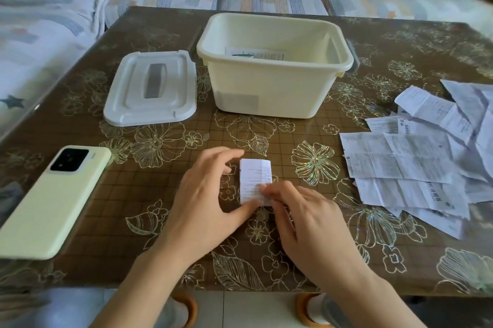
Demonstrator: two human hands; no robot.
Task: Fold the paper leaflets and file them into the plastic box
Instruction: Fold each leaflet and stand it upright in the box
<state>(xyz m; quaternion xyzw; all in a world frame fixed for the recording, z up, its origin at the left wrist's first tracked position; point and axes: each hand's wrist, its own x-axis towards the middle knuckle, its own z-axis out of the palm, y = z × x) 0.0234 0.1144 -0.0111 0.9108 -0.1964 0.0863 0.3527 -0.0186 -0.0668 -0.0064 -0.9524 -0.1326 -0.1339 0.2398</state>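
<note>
On table, leaflet, print illegible

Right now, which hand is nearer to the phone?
Left. The left hand lies right of the phone; the right hand is farther right, at the folded leaflet's near corner.

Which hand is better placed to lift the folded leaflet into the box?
Probably the left hand: its thumb and fingers bracket the folded leaflet, while the right hand only presses fingertips on its near end. The open box stands straight ahead.
</note>
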